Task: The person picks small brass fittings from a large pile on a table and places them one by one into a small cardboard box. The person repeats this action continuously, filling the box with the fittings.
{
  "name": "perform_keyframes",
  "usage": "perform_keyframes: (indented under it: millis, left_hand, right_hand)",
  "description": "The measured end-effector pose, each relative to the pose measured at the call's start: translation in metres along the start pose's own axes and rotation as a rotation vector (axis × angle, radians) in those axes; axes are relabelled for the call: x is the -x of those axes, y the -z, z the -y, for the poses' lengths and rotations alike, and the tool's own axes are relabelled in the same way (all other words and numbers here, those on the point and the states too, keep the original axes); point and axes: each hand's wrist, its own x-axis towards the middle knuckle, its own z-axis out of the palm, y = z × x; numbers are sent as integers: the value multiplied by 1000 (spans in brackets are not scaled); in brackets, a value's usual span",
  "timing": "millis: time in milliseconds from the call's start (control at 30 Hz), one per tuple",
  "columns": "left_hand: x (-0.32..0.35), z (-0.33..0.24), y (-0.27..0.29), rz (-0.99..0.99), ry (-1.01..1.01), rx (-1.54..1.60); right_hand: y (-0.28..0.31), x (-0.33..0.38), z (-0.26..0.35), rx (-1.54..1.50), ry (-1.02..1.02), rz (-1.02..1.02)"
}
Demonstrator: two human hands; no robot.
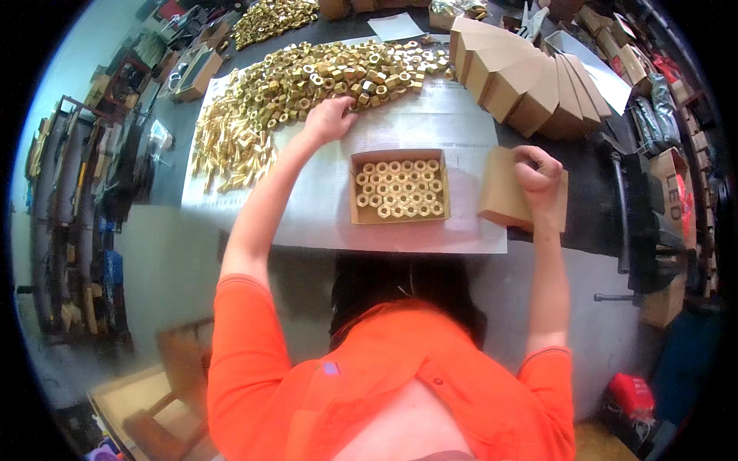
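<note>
My left hand (329, 121) reaches to the near edge of a heap of brass hex nuts (307, 77), its fingers pinched around a nut there. In front of me a cardboard box (401, 220) stands with its top uncovered, holding rows of brass nuts (400, 190) with their holes facing up. To its right is a plain brown cardboard box or lid (503, 188). Above that piece my right hand (540, 173) is curled closed; whatever lies within its fingers is hidden.
Slim brass fittings (234, 146) lie left of the heap on white paper sheeting (453, 230). A fanned row of cardboard boxes (530, 84) stands at the back right. Farther back are another brass pile (273, 21) and a pale sheet (396, 27). Black metal bars (621, 207) stand at the right.
</note>
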Motion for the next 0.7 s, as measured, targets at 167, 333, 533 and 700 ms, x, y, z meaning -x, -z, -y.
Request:
perform_keyframes:
  millis: [167,333,533,700]
  left_hand:
    - [5,-8,-14,-59,99,-61]
    - [13,19,3,303,304,717]
    - [17,36,-15,-28,237,121]
    - [24,19,-14,-165,213,-24]
  right_hand:
    - [-8,-4,-29,-65,83,-12]
    - [-8,-3,-35,-73,103,-15]
    - [-4,-1,-15,-45,17,4]
    - [-2,-1,-14,-40,39,0]
